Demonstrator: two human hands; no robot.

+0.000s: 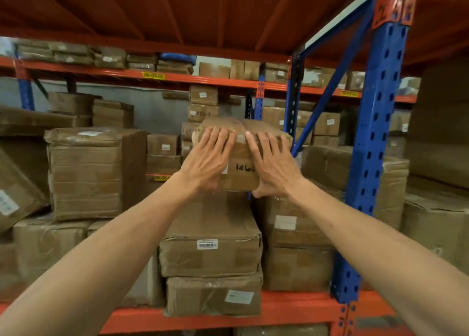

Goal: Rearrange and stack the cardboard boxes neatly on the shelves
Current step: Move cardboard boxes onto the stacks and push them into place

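Left hand point(208, 158) and right hand point(272, 166) flat on small box point(241, 158), centre frame, grip loose; risks sliding off stack point(210, 239) below.

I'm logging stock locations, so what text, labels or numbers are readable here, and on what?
"00-03-01": yellow tag on the upper orange shelf beam.
"126" or similar, partly covered: handwriting on the brown cardboard box under both hands.
Handwritten number on small back box: too blurred.
Barcode sticker on middle stacked box: too small.
Other white labels and yellow tags: unreadable.
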